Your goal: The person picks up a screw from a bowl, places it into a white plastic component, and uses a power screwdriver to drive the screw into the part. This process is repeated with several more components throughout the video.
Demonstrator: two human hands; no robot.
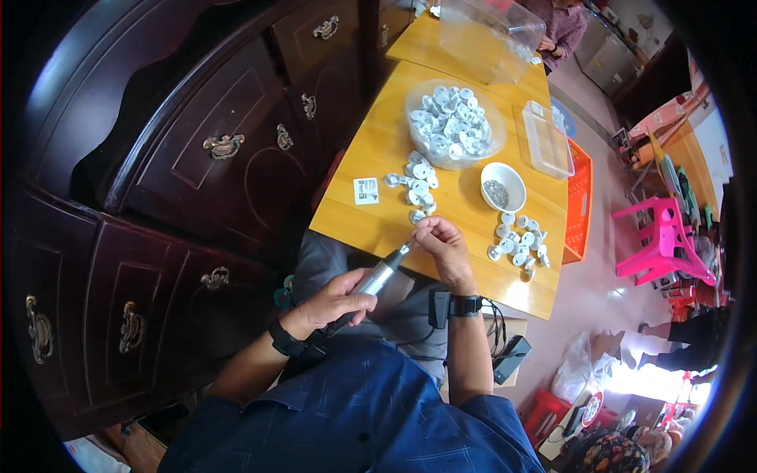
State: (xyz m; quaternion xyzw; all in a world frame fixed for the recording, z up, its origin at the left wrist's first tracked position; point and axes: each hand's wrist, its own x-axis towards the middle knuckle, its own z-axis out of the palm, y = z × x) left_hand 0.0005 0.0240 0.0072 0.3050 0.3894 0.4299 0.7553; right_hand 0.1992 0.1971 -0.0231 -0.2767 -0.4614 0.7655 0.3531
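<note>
My left hand (pixel 341 299) is wrapped round an electric screwdriver (pixel 382 273) with a silver body and a dark front end, its tip pointing up and to the right. Close to that tip, over the table's near edge, the fingers of my right hand (pixel 443 246) are pinched together; whatever they hold is too small to make out. Just beyond them lies a loose cluster of small white round plastic parts (pixel 420 188). A second group of such parts (pixel 520 240) lies to the right. Small metal screws (pixel 495 194) fill the bottom of a white bowl (pixel 516 180).
A clear round tub (pixel 497 142) heaped with white parts stands on the yellow wooden table (pixel 359 225). Beyond it are clear plastic boxes (pixel 550 150) and another person (pixel 561 31). Dark cabinets (pixel 209 150) line the left; an orange crate (pixel 579 205) and pink stool (pixel 666 240) stand right.
</note>
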